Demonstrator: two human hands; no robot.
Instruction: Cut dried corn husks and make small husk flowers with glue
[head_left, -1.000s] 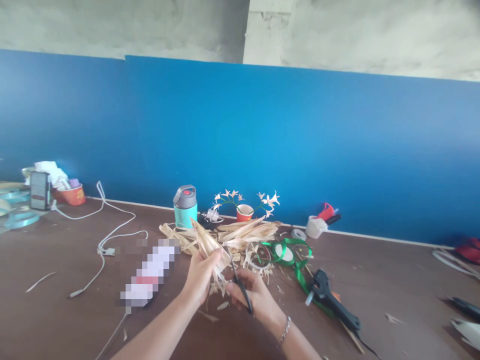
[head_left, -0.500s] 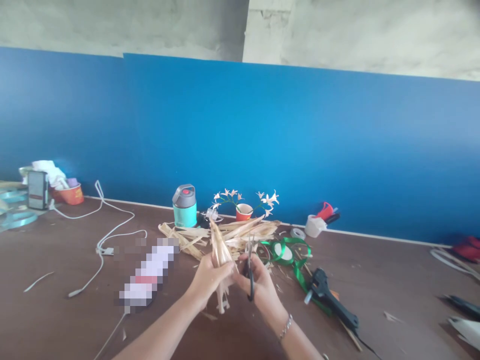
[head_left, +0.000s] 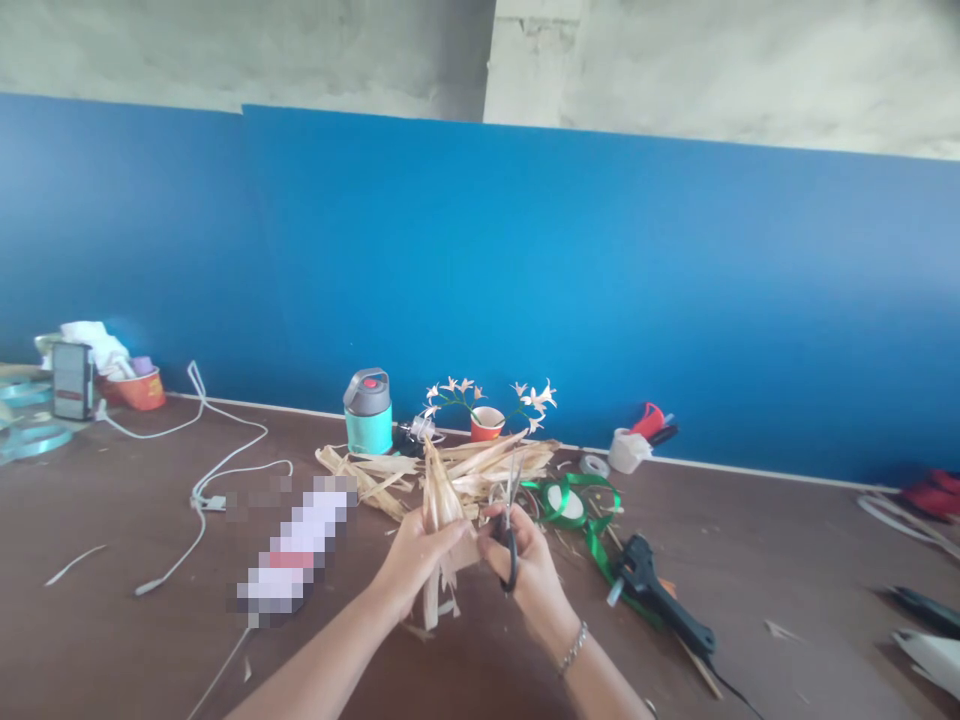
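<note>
My left hand (head_left: pixel 420 560) is closed around a dried corn husk (head_left: pixel 441 487), which stands upright with its pointed tip up and torn strips hanging below the fist. In my right hand (head_left: pixel 529 560) is a pair of black-handled scissors (head_left: pixel 513 545), blades pointing up. Its thumb and fingers lie close to a piece of husk at the side of the bundle; whether they pinch it I cannot make out. Behind both hands lies a pile of loose dry husks (head_left: pixel 495 468). An orange paper cup (head_left: pixel 486 424) holding stems of small pale flowers (head_left: pixel 536 398) stands beyond it.
To the right lie a spool of green ribbon (head_left: pixel 564 505) and a black glue gun (head_left: pixel 660 595). A turquoise flask (head_left: pixel 368 428) stands behind the pile. White cables (head_left: pixel 199 480) and a blurred-out white strip (head_left: pixel 300 545) lie left. A blue partition (head_left: pixel 570 270) borders the brown table (head_left: pixel 135 660).
My right hand has shifted slightly right with the scissors, away from my left hand. A piece of husk now shows between the hands. My left hand keeps its hold.
</note>
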